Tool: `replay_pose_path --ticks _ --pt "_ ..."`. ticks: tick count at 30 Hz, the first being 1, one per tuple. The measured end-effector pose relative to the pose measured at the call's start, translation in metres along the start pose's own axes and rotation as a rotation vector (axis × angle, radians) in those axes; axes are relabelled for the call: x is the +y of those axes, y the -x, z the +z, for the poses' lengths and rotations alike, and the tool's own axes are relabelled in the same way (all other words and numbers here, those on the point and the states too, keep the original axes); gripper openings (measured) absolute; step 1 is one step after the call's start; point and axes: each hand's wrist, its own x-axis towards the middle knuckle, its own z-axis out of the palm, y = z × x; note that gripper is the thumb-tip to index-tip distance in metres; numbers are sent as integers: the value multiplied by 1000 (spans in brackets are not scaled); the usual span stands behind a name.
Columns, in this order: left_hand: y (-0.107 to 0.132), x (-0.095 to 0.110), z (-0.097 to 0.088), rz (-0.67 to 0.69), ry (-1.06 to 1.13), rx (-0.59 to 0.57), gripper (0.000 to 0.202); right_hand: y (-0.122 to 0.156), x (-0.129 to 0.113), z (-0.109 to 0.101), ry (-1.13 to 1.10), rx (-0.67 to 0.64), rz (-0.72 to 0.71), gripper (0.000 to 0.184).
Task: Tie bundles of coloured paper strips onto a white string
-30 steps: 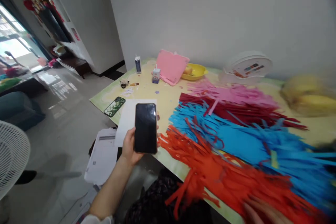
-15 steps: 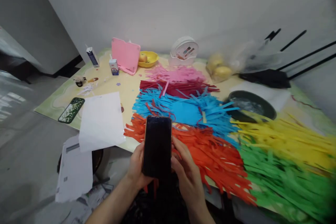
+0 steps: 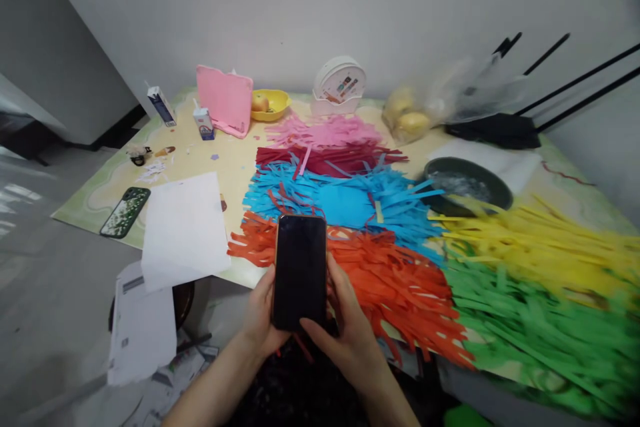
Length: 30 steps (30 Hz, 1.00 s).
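A smartphone (image 3: 299, 273) with a dark screen is held upright between both hands, over the table's front edge. My left hand (image 3: 263, 313) wraps its left side and lower corner. My right hand (image 3: 347, 323) grips the right edge, its thumb lying across the bottom of the screen. Just beyond the phone lie fringed strips in orange-red (image 3: 395, 287), then blue (image 3: 345, 203), dark red (image 3: 330, 161) and pink (image 3: 330, 132). To the right are heaps of yellow (image 3: 540, 240) and green (image 3: 530, 327) strips.
On the left lie white paper sheets (image 3: 185, 233) and another phone or phone case (image 3: 125, 212). Along the back stand drink cartons (image 3: 204, 125), a pink tablet case (image 3: 226, 99), a yellow bowl (image 3: 280, 110) and a white round holder (image 3: 343, 83). A dark green basin (image 3: 467, 187) sits at right.
My right thumb has moved from the phone's right edge onto the bottom of its screen. The view has shifted slightly, so the table's things appear farther left and a little higher.
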Motion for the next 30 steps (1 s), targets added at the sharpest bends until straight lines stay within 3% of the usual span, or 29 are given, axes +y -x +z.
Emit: replay_pose_path --ticks 6,12,20,30 --pt "-1 -4 5 27 1 120 47 -8 -6 1 68 36 83 89" --pt "1 -8 9 30 -38 193 42 -21 -8 -3 -40 243 75 74" --pt "0 -7 13 25 -26 177 43 -12 3 -7 -37 205 22 64" --pt "1 -7 9 36 -20 150 42 -8 -1 -7 -91 170 32 58"
